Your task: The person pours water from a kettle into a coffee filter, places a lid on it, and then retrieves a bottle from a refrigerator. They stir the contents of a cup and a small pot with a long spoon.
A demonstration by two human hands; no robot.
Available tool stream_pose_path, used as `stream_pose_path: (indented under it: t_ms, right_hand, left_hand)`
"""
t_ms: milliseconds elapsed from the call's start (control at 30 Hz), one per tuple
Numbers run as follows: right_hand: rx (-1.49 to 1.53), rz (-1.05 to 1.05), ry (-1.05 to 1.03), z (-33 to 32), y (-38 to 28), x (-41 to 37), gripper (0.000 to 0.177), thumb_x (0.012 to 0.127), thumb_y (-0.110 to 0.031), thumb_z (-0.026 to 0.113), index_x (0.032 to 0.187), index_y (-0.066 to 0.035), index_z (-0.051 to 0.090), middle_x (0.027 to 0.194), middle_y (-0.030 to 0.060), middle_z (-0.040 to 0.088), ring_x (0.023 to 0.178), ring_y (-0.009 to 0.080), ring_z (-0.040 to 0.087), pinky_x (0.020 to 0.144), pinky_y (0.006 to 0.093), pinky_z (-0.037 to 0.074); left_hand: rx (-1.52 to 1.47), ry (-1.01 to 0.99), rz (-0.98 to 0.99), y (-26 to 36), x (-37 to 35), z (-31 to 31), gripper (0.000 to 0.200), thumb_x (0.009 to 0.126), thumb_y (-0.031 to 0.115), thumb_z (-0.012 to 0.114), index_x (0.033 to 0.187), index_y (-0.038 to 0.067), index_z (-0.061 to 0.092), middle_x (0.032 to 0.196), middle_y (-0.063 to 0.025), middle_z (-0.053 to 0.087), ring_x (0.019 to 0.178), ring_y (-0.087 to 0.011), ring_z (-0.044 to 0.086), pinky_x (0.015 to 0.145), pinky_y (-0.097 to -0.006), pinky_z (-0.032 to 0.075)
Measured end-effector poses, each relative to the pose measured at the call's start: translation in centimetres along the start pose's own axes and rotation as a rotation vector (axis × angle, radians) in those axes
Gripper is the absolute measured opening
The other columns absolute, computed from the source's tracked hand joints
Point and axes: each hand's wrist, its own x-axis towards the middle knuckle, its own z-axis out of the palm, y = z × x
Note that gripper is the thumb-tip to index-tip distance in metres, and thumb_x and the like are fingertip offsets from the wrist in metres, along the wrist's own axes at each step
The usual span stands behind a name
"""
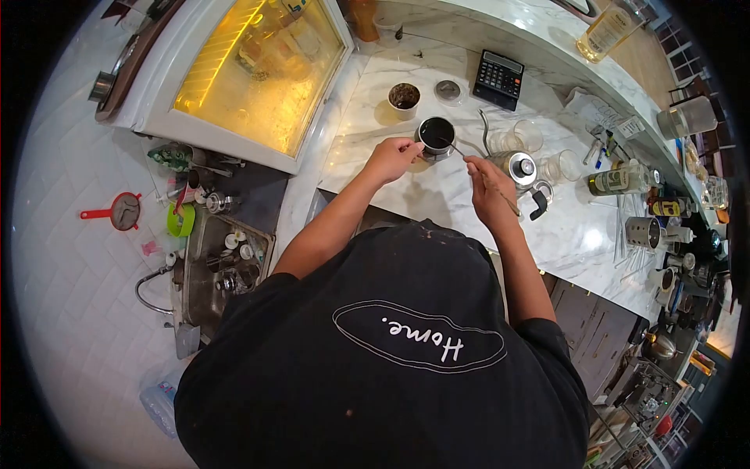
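In the middle of the counter stands a cup (436, 155) with dark contents. My left hand (393, 159) pinches its near-left rim between thumb and fingers. My right hand (492, 190) grips a long-handled spoon (459, 151), whose far end reaches into the cup. Just right of that hand is a steel gooseneck kettle (519, 167) with a black lid knob. Behind the cup sit a white tub of dark brown grounds (404, 96) and a round clear lid (448, 91).
A black calculator (498, 80) lies at the back. Clear glasses (561, 166) stand beyond the kettle, with bottles (613, 182) further right. On the left are a lit glass-door fridge (258, 70) and a steel sink (205, 270). A marble ledge (539, 35) borders the counter's far side.
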Motion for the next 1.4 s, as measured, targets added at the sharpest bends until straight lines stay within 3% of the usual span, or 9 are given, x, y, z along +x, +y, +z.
stream_pose_path:
  t_ms: [167, 867, 1067, 1267, 1400]
  right_hand:
    - [0.004, -0.006, 0.069, 0.3, 0.3, 1.0, 0.013, 0.1, -0.012, 0.063, 0.108, -0.003, 0.069, 0.096, 0.0179, 0.073, 0.083, 0.0366, 0.071, 0.071, 0.0412, 0.056]
    - [-0.06, -0.127, 0.099, 2.2, 0.6, 0.9, 0.009, 0.097, -0.008, 0.066, 0.103, -0.003, 0.069, 0.092, 0.0165, 0.073, 0.08, 0.0368, 0.07, 0.07, 0.0439, 0.055]
    - [-0.064, -0.129, 0.098, 2.2, 0.3, 0.5, 0.009, 0.096, -0.008, 0.067, 0.103, -0.003, 0.069, 0.092, 0.0163, 0.073, 0.08, 0.0362, 0.07, 0.07, 0.0438, 0.055]
    - [-0.055, -0.111, 0.097, 2.3, 0.3, 0.2, 0.009, 0.094, -0.008, 0.069, 0.102, -0.004, 0.07, 0.092, 0.0156, 0.073, 0.081, 0.0354, 0.069, 0.071, 0.044, 0.055]
    - [-0.099, -0.11, 0.092, 2.1, 0.0, 0.0, 0.009, 0.094, -0.007, 0.069, 0.102, -0.004, 0.07, 0.093, 0.0143, 0.073, 0.085, 0.0339, 0.069, 0.076, 0.0428, 0.053]
  left_hand:
    - [0.034, -0.077, 0.014, 0.4, 0.1, -0.7, 0.041, 0.101, 0.041, 0.063, 0.098, 0.002, 0.075, 0.086, -0.0059, 0.071, 0.08, -0.0138, 0.064, 0.073, -0.0305, 0.051]
    - [-0.046, 0.013, 0.049, -1.2, 0.5, 0.4, 0.042, 0.098, 0.043, 0.066, 0.093, 0.003, 0.077, 0.082, -0.0077, 0.074, 0.075, -0.016, 0.067, 0.071, -0.0315, 0.052]
    - [-0.026, -0.014, 0.035, -0.5, 0.1, 0.2, 0.041, 0.101, 0.039, 0.064, 0.096, 0.0, 0.074, 0.085, -0.0058, 0.072, 0.081, -0.0136, 0.065, 0.076, -0.0302, 0.053]
    - [-0.035, 0.036, 0.068, -1.6, 0.6, 0.6, 0.042, 0.097, 0.045, 0.066, 0.095, 0.005, 0.077, 0.082, -0.0084, 0.074, 0.072, -0.018, 0.067, 0.069, -0.0328, 0.052]
    - [-0.03, -0.001, 0.007, -0.4, -0.1, 0.4, 0.04, 0.101, 0.039, 0.065, 0.094, 0.0, 0.074, 0.084, -0.0051, 0.071, 0.079, -0.0132, 0.064, 0.075, -0.0302, 0.052]
